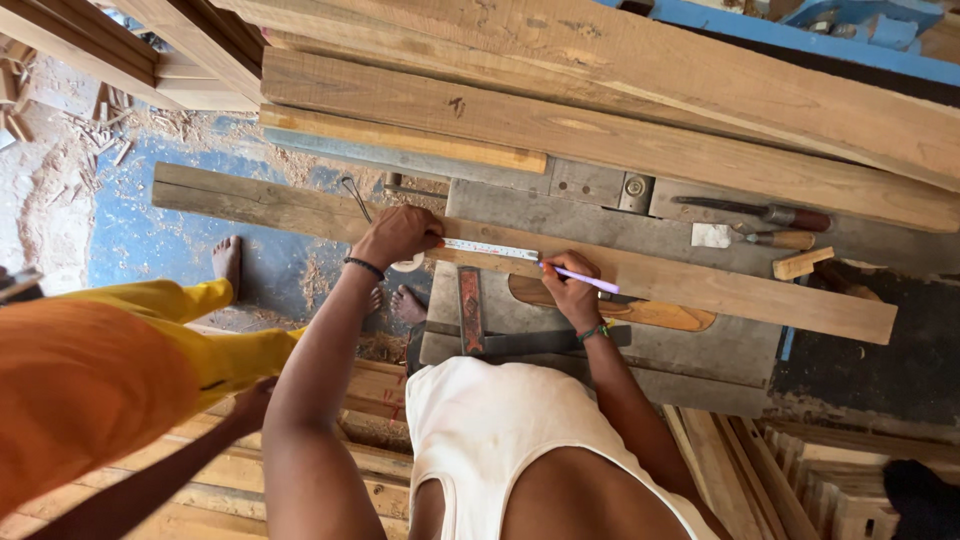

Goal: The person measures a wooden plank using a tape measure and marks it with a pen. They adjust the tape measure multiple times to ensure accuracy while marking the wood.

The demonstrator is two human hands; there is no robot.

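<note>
The left hand (398, 235) pressed a tape measure (490, 249), its case mostly hidden, onto a plank (700, 285); the right hand (570, 290) pinched a purple pencil (585, 281) beside chisels (760, 215).

On the grey metal machine table (700, 350) lay one long weathered wooden plank (700, 285), crossed by one steel tape measure blade (490, 249) and marked with one pale purple pencil (585, 280), and two bare hands worked on it, the left hand (398, 235) and the right hand (570, 290). Two wooden-handled chisels (770, 225) rested farther back, beside one small pale wooden offcut (802, 263) and one try square with a reddish blade (470, 312). Two bare feet (228, 262) stood on the blue, sawdust-strewn floor (150, 240).
</note>
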